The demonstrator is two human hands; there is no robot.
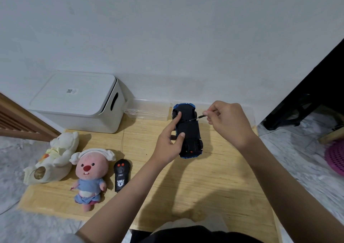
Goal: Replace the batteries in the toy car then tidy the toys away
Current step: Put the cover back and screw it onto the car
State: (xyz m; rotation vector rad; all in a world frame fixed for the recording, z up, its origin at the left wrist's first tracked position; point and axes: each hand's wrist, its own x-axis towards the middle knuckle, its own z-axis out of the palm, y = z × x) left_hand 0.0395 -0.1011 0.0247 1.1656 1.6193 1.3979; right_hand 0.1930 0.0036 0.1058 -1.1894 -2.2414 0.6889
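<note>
- Black plastic is facing me: I am holding the toy car (188, 131) belly-up above the pale wooden table (214, 187), its blue body showing only as a thin edge round the matte underside.
- My left hand (170, 142) is gripping the car from the side, forefinger and thumb curled onto the chassis to steady it.
- My right hand (227, 121) is pinching a thin dark screwdriver (198, 118), its fine metal tip meeting the middle of the underside, probably at the battery-cover screw, though the screw itself is too small for me to make out.
- I am judging the task as barely begun: the cover is looking closed, no batteries are showing anywhere, and none of the toys is put away yet.
- Left to do: freeing the cover, swapping the cells, closing it again, then tidying.
- The toys are waiting at my left: a soft cream plush (54, 159), a pink-faced plush beaver (91, 175) in a blue cloth top, and a glossy black remote control (122, 174) with two red buttons.
- A smooth white lidded storage box (78, 103) with a slot handle is standing at the wall, a clear plastic tray (149, 110) just beside it.
</note>
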